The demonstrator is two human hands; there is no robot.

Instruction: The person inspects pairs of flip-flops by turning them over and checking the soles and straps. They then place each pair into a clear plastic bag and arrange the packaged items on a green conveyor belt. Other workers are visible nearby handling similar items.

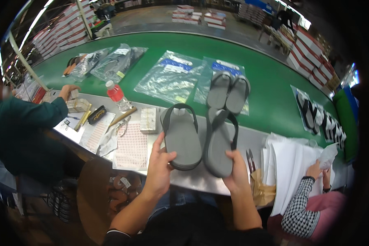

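head fisheye | faces down, ahead | fingers [158, 142] near | metal bench [188, 180] below | green table [270, 98] beyond

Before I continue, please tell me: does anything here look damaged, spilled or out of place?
I see no spill or clear damage. Only the crumpled white scrap between the two printed sheets looks untidy, because those sheets lie flat. Both held sandals look sound.
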